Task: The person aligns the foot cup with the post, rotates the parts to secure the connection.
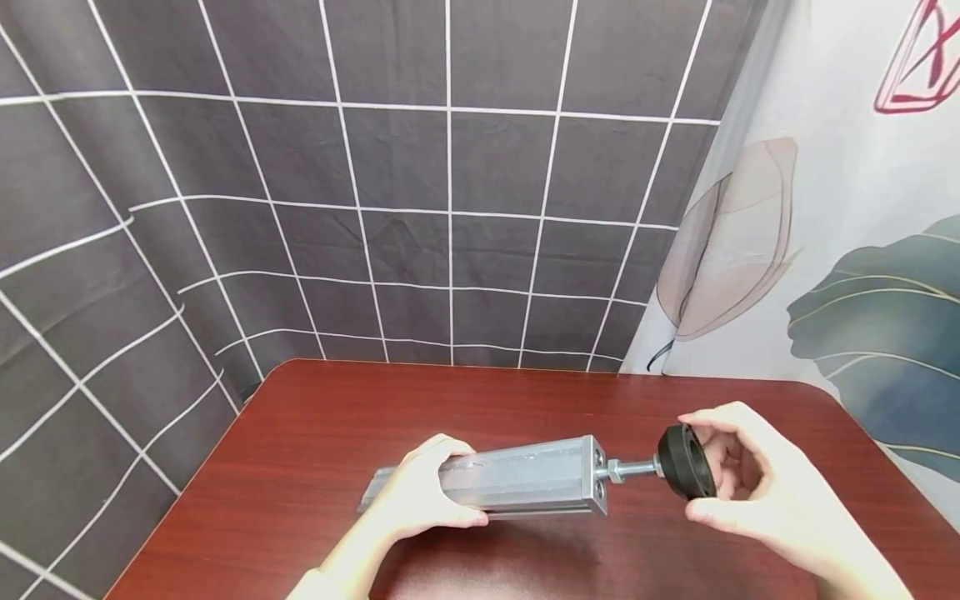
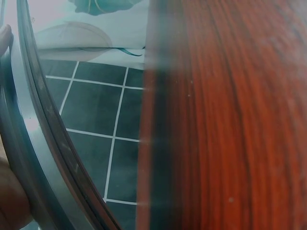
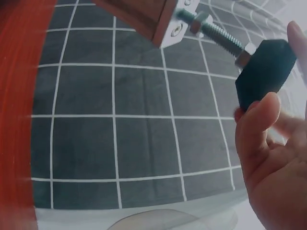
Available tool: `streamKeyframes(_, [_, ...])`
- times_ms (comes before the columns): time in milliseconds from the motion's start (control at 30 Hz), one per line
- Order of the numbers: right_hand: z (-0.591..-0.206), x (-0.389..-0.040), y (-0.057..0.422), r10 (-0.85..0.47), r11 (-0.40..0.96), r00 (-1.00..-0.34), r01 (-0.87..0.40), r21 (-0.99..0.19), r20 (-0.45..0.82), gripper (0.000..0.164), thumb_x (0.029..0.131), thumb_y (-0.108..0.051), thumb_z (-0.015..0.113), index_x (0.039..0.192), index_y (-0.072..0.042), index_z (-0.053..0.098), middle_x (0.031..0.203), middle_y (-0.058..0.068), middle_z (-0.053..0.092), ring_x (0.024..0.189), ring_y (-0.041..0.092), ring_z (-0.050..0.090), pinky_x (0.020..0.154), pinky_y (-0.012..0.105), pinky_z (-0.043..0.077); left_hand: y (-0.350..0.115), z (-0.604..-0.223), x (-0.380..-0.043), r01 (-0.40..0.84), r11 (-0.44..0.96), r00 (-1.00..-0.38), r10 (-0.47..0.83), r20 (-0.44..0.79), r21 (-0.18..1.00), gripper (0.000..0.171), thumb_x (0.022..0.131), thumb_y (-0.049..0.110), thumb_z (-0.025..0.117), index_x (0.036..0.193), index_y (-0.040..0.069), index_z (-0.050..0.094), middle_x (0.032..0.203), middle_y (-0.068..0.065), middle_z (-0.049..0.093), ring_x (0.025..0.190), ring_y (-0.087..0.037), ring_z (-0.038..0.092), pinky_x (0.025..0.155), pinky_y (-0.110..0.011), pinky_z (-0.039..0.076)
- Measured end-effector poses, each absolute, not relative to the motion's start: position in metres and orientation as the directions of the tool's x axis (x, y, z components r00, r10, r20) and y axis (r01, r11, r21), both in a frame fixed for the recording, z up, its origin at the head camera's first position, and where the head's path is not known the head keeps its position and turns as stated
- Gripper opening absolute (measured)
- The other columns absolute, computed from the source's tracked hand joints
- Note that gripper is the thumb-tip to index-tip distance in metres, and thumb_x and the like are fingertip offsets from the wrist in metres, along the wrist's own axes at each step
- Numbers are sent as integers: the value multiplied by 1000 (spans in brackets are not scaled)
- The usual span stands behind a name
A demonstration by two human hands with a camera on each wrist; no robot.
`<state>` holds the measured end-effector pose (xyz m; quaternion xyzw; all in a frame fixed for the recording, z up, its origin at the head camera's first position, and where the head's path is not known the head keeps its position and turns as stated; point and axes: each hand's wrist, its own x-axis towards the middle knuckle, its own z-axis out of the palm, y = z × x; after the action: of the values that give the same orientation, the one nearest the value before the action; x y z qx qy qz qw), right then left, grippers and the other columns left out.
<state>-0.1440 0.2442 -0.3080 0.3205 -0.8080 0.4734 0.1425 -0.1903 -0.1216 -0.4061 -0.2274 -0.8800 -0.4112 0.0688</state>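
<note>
Grips a grey bar (image 1: 525, 479) near its left end with the left hand (image 1: 431, 492), with the thumb laid along the near side and the fingers bent over to the far side, parted by the width of the metal. Lies lengthwise from left to right over the near half of the desk (image 1: 330, 408), above a soft shadow; cannot tell about contact between left end and wood.

Pinches a black cup (image 1: 682, 462) by its rim with the right hand (image 1: 757, 483), with thumb and fingers parted about as wide as the cup, hollow side turned towards the palm. Connects to the bar by a threaded rod (image 1: 639, 468) from the square end plate (image 1: 595, 475); carries one nut (image 1: 616, 471) near the plate and another against the cup.

Bears a red figure (image 1: 903, 104) on the white curtain (image 1: 825, 67) at top right, with crossed strokes inside an outline, cut by the edge of view; cannot read it as a letter or word. Shows below it a pinkish leaf (image 1: 742, 250) and a blue-green leaf (image 1: 885, 308), both printed. Hangs dark behind the desk as a curtain with white squares (image 1: 487, 167)
</note>
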Motion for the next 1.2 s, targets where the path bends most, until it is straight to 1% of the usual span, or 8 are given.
streamKeyframes(167, [-306,-143,249,-587,110,-628,-687,-718,511,92,61,22,71,140,7,26,112,4,51,72,11,55,52,26,46,-123,-407,-192,462,552,-884,347,312,694,62,52,47,88,105,31,60,96,21,54,89,-4,53,80,-28,45])
streamKeyframes(267, [-308,-145,249,-617,70,-572,-724,-686,541,90,62,24,69,140,10,26,128,9,40,69,8,55,50,21,46,-124,-405,-191,456,548,-887,343,310,701,61,51,45,89,104,31,60,95,22,55,88,-4,53,79,-28,45])
streamKeyframes(500, [-307,-142,243,-376,435,-760,-650,-623,530,82,50,6,85,124,-7,52,79,-7,51,59,7,47,45,22,37,-119,-405,-186,429,556,-899,343,273,712,61,53,46,88,105,27,61,96,19,55,88,-5,52,79,-28,45])
streamKeyframes(567, [-306,-140,245,-404,405,-759,-648,-645,510,84,53,8,84,128,-5,47,80,-6,51,62,8,49,47,24,39,-119,-406,-186,429,560,-899,342,275,709,62,53,47,87,105,28,61,97,19,55,89,-5,52,79,-28,45])
streamKeyframes(700, [-306,-141,252,-574,129,-635,-693,-709,517,91,62,22,72,139,10,25,109,5,48,74,11,55,52,27,44,-121,-407,-188,441,554,-893,344,288,706,61,52,46,88,104,29,60,96,20,55,89,-5,52,79,-28,45])
streamKeyframes(800, [-308,-143,253,-601,52,-584,-709,-703,545,88,63,25,68,139,13,25,128,10,38,74,10,56,50,25,44,-122,-406,-189,445,547,-892,345,293,709,61,52,45,88,104,30,60,96,21,55,88,-4,53,79,-27,45])
streamKeyframes(1067, [-312,-151,238,-360,228,-716,-689,-688,598,81,51,17,77,125,2,50,84,-2,52,61,8,46,42,22,34,-121,-404,-189,437,557,-897,329,295,707,60,52,45,88,104,29,61,96,21,54,88,-4,52,79,-28,45])
streamKeyframes(1200, [-307,-145,240,-461,214,-711,-669,-712,530,88,59,20,73,137,5,35,101,3,53,68,10,51,48,26,40,-122,-404,-189,435,557,-898,327,295,707,61,52,45,88,104,29,61,96,21,54,87,-4,52,78,-27,45])
